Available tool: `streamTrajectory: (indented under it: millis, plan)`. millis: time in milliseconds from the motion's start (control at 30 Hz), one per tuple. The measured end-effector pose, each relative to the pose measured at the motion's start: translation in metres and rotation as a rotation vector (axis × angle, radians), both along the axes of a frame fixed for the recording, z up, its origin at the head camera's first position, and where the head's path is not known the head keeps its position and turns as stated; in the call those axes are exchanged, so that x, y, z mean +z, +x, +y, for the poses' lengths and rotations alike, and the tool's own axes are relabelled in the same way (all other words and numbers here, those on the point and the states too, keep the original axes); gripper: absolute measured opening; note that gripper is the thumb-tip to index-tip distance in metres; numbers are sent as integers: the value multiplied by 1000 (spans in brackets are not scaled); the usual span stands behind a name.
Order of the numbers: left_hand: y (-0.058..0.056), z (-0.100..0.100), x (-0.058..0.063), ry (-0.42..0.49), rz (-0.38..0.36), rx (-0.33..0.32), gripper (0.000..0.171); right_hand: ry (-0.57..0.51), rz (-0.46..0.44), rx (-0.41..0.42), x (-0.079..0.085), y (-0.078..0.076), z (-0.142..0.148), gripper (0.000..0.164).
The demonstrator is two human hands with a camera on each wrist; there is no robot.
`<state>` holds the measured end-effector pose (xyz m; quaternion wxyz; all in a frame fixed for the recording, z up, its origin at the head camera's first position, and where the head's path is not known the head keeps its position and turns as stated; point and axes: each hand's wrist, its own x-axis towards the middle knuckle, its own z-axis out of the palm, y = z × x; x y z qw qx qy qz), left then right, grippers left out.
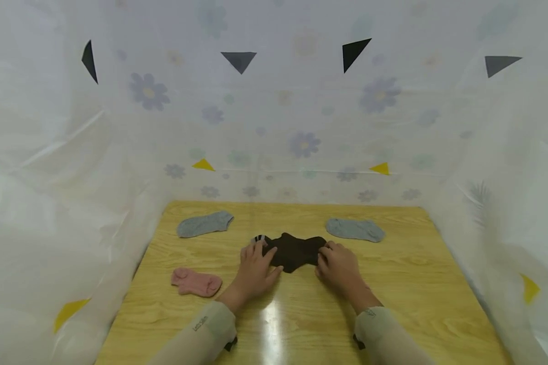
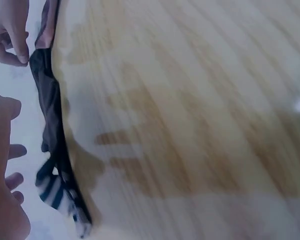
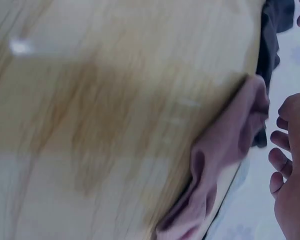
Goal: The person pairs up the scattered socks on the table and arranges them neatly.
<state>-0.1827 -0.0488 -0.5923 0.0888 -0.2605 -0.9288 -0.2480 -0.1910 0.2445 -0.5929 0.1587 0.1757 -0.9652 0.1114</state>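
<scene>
In the head view a black sock (image 1: 294, 252) lies spread near the middle of the table, a striped end at its left. My left hand (image 1: 255, 268) rests at that end with fingers spread. At the opposite end my right hand (image 1: 340, 266) has bent fingers on the cloth. The left wrist view shows the right hand (image 2: 10, 30) pinching the black sock's edge (image 2: 50, 95); the striped part (image 2: 52, 192) lies by the left hand (image 2: 5, 175). A pinkish sock (image 3: 225, 135) appears beside the right hand (image 3: 295, 165) in the right wrist view.
Two grey socks lie at the back, one left (image 1: 205, 224) and one right (image 1: 355, 229). A pink sock (image 1: 196, 282) is left of the left hand. The wooden table (image 1: 420, 304) is surrounded by pale sheeting (image 1: 274, 111) printed with flowers.
</scene>
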Motion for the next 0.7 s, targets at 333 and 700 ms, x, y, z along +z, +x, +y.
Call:
streamTrajectory:
  millis: [333,700]
  plan:
    - [2,23,9,-54,-40,-54,55,-6,18,-84,2,5,31,11]
    - [3,45,10,-117,-55,-134,57,-36,-5,-138,4,15,50,9]
